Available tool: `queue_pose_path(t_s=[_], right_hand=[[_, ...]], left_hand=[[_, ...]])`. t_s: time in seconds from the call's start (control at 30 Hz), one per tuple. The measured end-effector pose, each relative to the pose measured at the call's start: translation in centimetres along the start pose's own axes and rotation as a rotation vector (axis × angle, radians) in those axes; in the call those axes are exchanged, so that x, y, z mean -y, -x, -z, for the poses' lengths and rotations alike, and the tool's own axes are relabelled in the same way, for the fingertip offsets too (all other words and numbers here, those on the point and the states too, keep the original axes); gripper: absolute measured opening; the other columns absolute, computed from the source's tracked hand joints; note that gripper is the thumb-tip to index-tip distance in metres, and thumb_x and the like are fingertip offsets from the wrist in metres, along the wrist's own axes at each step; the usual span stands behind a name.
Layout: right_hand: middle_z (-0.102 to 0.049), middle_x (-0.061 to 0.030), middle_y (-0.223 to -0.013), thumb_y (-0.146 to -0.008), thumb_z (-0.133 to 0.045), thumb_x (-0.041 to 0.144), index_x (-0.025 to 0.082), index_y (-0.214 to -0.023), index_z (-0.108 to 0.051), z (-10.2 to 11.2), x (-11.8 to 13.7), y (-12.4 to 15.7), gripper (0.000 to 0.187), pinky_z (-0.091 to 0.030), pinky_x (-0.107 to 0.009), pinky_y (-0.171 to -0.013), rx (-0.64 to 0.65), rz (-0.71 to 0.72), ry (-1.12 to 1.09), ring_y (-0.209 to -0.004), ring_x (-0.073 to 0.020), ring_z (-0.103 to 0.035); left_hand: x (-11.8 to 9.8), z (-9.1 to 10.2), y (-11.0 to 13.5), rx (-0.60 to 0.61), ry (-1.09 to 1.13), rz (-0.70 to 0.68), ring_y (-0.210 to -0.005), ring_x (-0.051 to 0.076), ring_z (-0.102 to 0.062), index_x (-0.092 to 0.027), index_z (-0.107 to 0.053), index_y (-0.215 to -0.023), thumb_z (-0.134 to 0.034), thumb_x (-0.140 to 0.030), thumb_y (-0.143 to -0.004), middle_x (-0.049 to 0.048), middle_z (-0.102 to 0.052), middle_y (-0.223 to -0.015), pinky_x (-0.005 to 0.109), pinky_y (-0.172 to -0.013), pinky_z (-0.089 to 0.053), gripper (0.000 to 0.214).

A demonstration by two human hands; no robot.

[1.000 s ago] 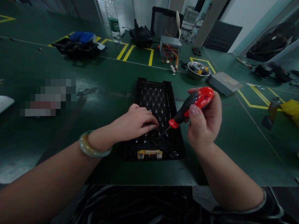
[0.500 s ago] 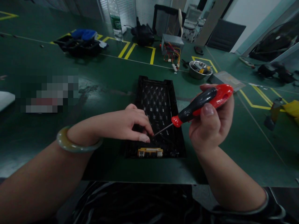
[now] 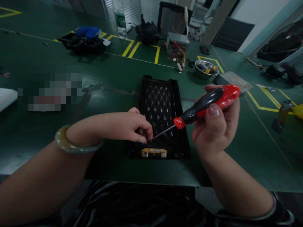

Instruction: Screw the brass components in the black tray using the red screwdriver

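A black rectangular plastic tray (image 3: pixel 161 97) with a quilted inside lies on the green table (image 3: pixel 111 78) in front of me, a small yellow connector board (image 3: pixel 153 152) at its near end. My left hand (image 3: pixel 129 127), with a pale bangle on the wrist, rests on the tray's near left part, fingers pinched together at the tip of the screwdriver shaft. What they pinch is too small to make out. My right hand (image 3: pixel 216 124) grips a red and black screwdriver (image 3: pixel 204 104), held slanted with its tip pointing down-left at my left fingertips.
Farther back stand a metal bowl (image 3: pixel 205 69) with small parts, a grey power supply with coloured wires (image 3: pixel 177 44), a flat grey drive (image 3: pixel 234 82), a water bottle (image 3: pixel 120 19), and a black bin with a blue item (image 3: pixel 84 41). Yellow lines mark the table.
My left hand has drawn back toward the tray's near end and its fingers have closed into a pinch. The screwdriver has risen a little and its tip has followed to the left fingertips.
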State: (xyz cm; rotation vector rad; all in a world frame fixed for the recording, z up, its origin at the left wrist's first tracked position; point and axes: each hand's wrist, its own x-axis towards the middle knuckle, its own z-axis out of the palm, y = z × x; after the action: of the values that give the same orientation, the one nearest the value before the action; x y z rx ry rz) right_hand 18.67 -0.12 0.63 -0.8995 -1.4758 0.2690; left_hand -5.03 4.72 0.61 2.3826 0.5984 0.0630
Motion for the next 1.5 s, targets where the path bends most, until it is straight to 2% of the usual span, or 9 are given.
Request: queue_pose_path(t_s=[0.17, 0.3, 0.4, 0.6, 0.77, 1.0, 1.13, 1.37, 1.5], right_hand=[[-0.056, -0.0076, -0.109, -0.100, -0.037, 0.050, 0.031, -0.124, -0.046, 0.1, 0.2, 0.1, 0.032, -0.047, -0.035, -0.057, 0.031, -0.076, 0.066, -0.069, -0.0174, -0.052], [-0.055, -0.0067, -0.107, -0.097, -0.040, 0.046, 0.030, -0.122, -0.047, -0.2, 0.6, 0.2, 0.030, -0.051, -0.036, -0.060, 0.033, -0.108, -0.010, -0.066, -0.0156, -0.050], [-0.056, -0.0078, -0.113, -0.096, -0.041, 0.045, 0.029, -0.121, -0.047, -0.4, 0.9, 0.4, 0.030, -0.051, -0.035, -0.060, 0.022, -0.104, -0.004, -0.067, -0.0149, -0.049], [-0.055, -0.0070, -0.115, -0.098, -0.048, 0.040, 0.026, -0.120, -0.053, -0.8, 0.8, 0.7, 0.027, -0.052, -0.036, -0.068, 0.009, -0.035, -0.107, -0.078, -0.0164, -0.053], [-0.059, -0.0048, -0.110, -0.094, -0.062, 0.039, 0.025, -0.121, -0.060, -0.5, 0.3, 0.5, 0.031, -0.054, -0.035, -0.075, 0.037, 0.076, -0.151, -0.084, -0.0164, -0.057], [-0.060, -0.0037, -0.106, -0.091, -0.064, 0.035, 0.027, -0.122, -0.062, -0.5, 0.2, 0.4, 0.032, -0.055, -0.030, -0.067, 0.036, 0.101, -0.172, -0.082, -0.0149, -0.056], [-0.062, -0.0033, -0.106, -0.089, -0.068, 0.029, 0.027, -0.124, -0.062, -0.7, -0.2, 0.6, 0.035, -0.057, -0.028, -0.072, 0.100, 0.136, -0.175, -0.090, -0.0148, -0.059], [-0.064, -0.0021, -0.105, -0.090, -0.067, 0.033, 0.026, -0.119, -0.065, -0.7, -0.4, 0.1, 0.030, -0.055, -0.026, -0.064, -0.018, 0.112, -0.223, -0.077, -0.0115, -0.057], [-0.063, -0.0013, -0.105, -0.090, -0.068, 0.038, 0.027, -0.118, -0.065, -0.7, -0.5, 0.0, 0.031, -0.055, -0.028, -0.068, -0.053, 0.098, -0.219, -0.079, -0.0123, -0.057]], left_hand=[[-0.1, 0.1, 0.2, 0.017, 0.030, 0.078, -0.085, 0.015, -0.069, -0.037, -0.078, -0.100, -0.073, -0.027, -0.086, -0.0087, -0.078, -0.085, 0.029, -0.090, -0.039, 0.018], [-0.2, 0.1, 0.2, 0.008, 0.054, 0.084, -0.091, 0.017, -0.069, -0.036, -0.078, -0.103, -0.072, -0.028, -0.087, -0.0072, -0.078, -0.088, 0.028, -0.088, -0.041, 0.019], [-0.2, 0.1, 0.2, -0.016, 0.044, 0.074, -0.092, 0.017, -0.070, -0.035, -0.077, -0.105, -0.071, -0.029, -0.089, -0.0067, -0.079, -0.094, 0.029, -0.091, -0.041, 0.019], [-0.6, 0.0, 0.0, -0.059, 0.009, 0.077, -0.094, 0.018, -0.069, -0.030, -0.076, -0.105, -0.066, -0.030, -0.092, -0.0041, -0.079, -0.101, 0.031, -0.098, -0.038, 0.016], [-1.0, 0.3, 0.0, -0.011, -0.041, 0.085, -0.101, 0.018, -0.068, -0.028, -0.074, -0.113, -0.058, -0.031, -0.098, -0.0025, -0.078, -0.111, 0.031, -0.103, -0.033, 0.022], [-0.6, 1.0, 0.1, -0.129, -0.151, 0.150, -0.100, 0.017, -0.069, -0.029, -0.073, -0.111, -0.055, -0.029, -0.098, -0.0055, -0.078, -0.107, 0.034, -0.104, -0.026, 0.022], [-0.1, 0.8, 0.1, -0.108, -0.153, 0.161, -0.099, 0.017, -0.069, -0.030, -0.073, -0.111, -0.057, -0.032, -0.098, -0.0058, -0.078, -0.107, 0.034, -0.102, -0.027, 0.021], [-0.2, 1.0, 0.9, -0.030, -0.164, 0.076, -0.110, 0.019, -0.065, -0.033, -0.075, -0.106, -0.060, -0.039, -0.097, -0.0060, -0.075, -0.111, 0.032, -0.099, -0.027, 0.018], [0.0, 0.8, 1.1, -0.020, -0.188, 0.074, -0.111, 0.020, -0.063, -0.035, -0.075, -0.106, -0.065, -0.044, -0.094, -0.0055, -0.075, -0.110, 0.033, -0.098, -0.027, 0.018]])
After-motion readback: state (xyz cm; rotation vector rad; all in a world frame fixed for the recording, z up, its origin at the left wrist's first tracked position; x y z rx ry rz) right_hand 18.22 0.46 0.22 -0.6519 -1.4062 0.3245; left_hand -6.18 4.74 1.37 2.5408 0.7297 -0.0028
